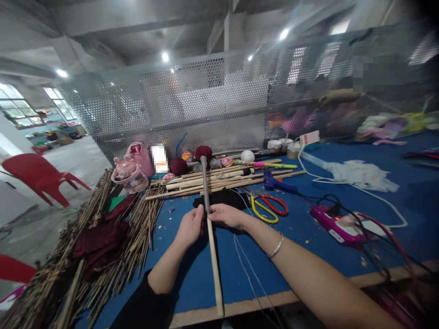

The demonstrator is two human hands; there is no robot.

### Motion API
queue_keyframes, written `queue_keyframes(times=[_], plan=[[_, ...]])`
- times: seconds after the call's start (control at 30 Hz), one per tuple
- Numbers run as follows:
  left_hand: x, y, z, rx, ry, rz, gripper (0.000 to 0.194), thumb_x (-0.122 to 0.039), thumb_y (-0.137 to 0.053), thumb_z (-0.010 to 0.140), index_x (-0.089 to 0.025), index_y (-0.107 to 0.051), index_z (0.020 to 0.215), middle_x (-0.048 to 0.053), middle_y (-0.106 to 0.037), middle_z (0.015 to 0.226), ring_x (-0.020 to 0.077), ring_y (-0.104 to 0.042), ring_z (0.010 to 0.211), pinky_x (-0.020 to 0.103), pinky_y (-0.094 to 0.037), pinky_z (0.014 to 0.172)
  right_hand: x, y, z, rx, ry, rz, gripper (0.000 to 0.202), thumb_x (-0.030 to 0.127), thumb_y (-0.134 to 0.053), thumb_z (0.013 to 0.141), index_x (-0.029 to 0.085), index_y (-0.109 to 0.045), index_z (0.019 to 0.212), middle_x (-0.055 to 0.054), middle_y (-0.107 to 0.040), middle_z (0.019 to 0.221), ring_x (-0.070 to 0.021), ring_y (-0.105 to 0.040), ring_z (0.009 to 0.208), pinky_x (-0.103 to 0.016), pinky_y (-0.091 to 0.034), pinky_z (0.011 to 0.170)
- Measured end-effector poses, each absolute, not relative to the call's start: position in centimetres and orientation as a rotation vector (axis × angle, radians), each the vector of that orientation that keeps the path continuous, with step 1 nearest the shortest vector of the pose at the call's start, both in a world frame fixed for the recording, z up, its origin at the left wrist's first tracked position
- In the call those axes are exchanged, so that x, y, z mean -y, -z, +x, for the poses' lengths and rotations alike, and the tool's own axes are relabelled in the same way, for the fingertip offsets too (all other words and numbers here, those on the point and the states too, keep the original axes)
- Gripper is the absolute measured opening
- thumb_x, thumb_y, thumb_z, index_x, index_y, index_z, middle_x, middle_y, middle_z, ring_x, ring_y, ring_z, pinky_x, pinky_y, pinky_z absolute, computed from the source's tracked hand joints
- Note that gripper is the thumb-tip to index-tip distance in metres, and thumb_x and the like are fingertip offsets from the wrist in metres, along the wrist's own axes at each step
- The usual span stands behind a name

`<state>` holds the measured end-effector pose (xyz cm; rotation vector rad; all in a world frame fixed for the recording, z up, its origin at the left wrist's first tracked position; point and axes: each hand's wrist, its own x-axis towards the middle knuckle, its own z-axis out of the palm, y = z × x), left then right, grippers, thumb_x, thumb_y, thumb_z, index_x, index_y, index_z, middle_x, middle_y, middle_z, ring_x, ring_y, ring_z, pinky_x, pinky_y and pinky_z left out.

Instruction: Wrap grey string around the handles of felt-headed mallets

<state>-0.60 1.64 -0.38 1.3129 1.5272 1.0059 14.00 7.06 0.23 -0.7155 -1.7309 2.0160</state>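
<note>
A wooden stick [214, 269] points away from me across the table, its far part wrapped in grey yarn [205, 178]. A dark red ball-shaped head [203, 152] caps the far end. My left hand [190, 225] is closed at the left side of the stick, by the lower end of the wrapping. From the right, my right hand [226, 215] pinches the stick at that same spot. Loose thin grey strands [250, 272] trail from beneath my right hand toward the table's front edge. A black cloth [222, 198] lies under the stick, partly hidden by my hands.
Scissors [265, 208] with red and yellow handles and a blue glue gun [277, 183] lie right of my hands. Cables run from a magenta power strip [338, 224]. Bundled twigs [130, 246] cover the left side. A perforated metal screen [178, 105] stands behind the loose sticks [192, 183].
</note>
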Motion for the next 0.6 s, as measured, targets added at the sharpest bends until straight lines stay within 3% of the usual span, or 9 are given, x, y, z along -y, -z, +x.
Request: queue_keyframes(times=[0.27,0.4,0.6], plan=[[-1.0,-0.1,-0.5,-1.386,-0.649,1.410,0.036,-0.049,-0.061,0.062,-0.016,-0.049,0.064,-0.003,-0.050,0.048,0.0071,-0.043,0.038,0.018,-0.032,0.037,-7.0,-0.1,14.1,1.720,-2.019,-0.730,0.029,0.035,-0.061,0.068,0.011,-0.049,0.077,0.007,-0.045,0.048,-0.0009,-0.024,0.035,-0.018,-0.012,0.034],[-1.0,0.2,0.0,-1.271,-0.747,1.232,0.035,-0.046,-0.064,0.060,-0.014,-0.048,0.060,-0.004,-0.047,0.047,0.0057,-0.043,0.039,0.018,-0.035,0.041,-7.6,0.5,14.6,1.719,-2.041,-0.703,0.027,0.036,-0.060,0.071,0.012,-0.049,0.079,0.010,-0.037,0.043,-0.0015,-0.021,0.033,-0.017,-0.012,0.032],[-0.9,0.7,0.0,-1.147,-0.807,1.171,0.036,-0.046,-0.063,0.063,-0.012,-0.053,0.066,-0.001,-0.052,0.053,0.0049,-0.044,0.041,0.018,-0.035,0.042,-8.7,1.5,15.1,1.695,-2.105,-0.609,0.029,0.031,-0.064,0.068,0.012,-0.050,0.086,0.007,-0.046,0.054,-0.0004,-0.024,0.033,-0.016,-0.014,0.030]])
